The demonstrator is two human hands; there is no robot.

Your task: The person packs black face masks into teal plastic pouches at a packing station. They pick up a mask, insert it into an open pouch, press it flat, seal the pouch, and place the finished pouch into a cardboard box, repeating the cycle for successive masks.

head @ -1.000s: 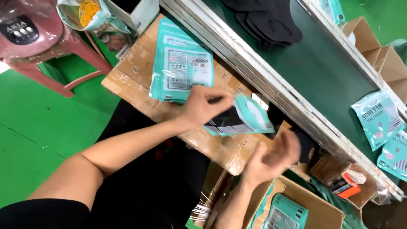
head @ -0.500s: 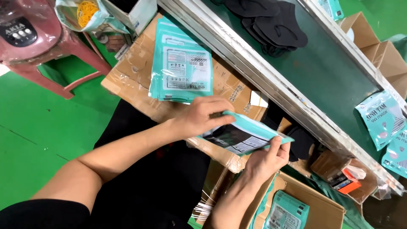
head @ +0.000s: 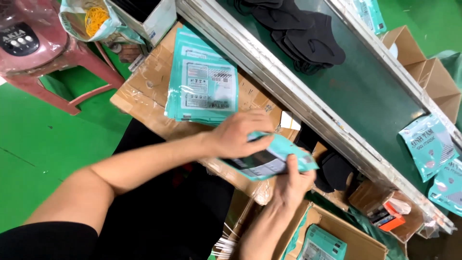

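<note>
Both hands meet over the near edge of the cardboard counter (head: 144, 91), the left hand (head: 240, 135) above and the right hand (head: 288, 185) below a teal pouch (head: 269, 161). Left of them, a stack of teal pouches (head: 202, 86) occupies the counter centre. Directly beyond, the metal rail (head: 288, 91) of the conveyor belt (head: 375, 82) bars level passage; a hand must rise over it. On the belt, black masks (head: 303, 33) fill the upper part, while the green middle stretch lies open (filled pouches (head: 428, 144) sit further right). An open carton (head: 332, 236) lies below the right hand.
</note>
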